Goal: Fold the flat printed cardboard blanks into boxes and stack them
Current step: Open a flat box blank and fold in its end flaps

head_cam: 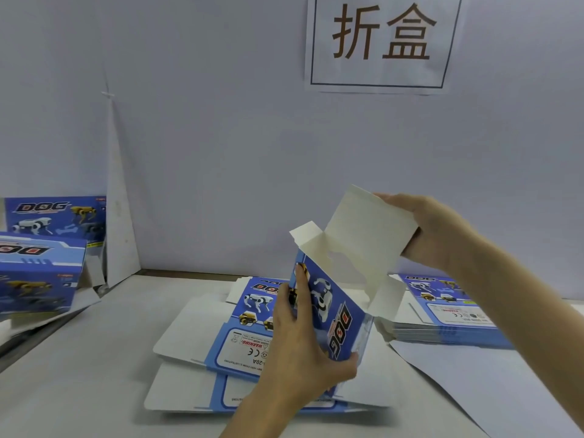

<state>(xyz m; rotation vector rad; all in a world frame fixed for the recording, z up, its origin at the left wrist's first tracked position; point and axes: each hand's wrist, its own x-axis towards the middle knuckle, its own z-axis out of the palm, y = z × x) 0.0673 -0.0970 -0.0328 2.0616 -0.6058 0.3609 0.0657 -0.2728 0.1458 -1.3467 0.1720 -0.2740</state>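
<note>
We're looking down at a half-formed box, held up in the air above the table, its open end tilted up and away from us. The left hand grips the lower part of the box, fingers lying up its blue printed face with the robot dog and the "DOG" lettering, thumb curled round the bottom corner. Up top, the right hand holds the big white lid flap by its right edge, fingers wrapped behind it. The flap stands up and open, and we see its plain inner side. Two small side flaps stick out white at either end of the opening.

Right under the box, a loose pile of flat blanks lies on the table, print side up, warning label showing. A neater stack of blanks sits off to the right, just behind the right forearm, on a white sheet. Over at the far left, finished boxes are gathered by the wall, one standing upright behind the others. On the wall above us hangs a paper sign with two large characters.
</note>
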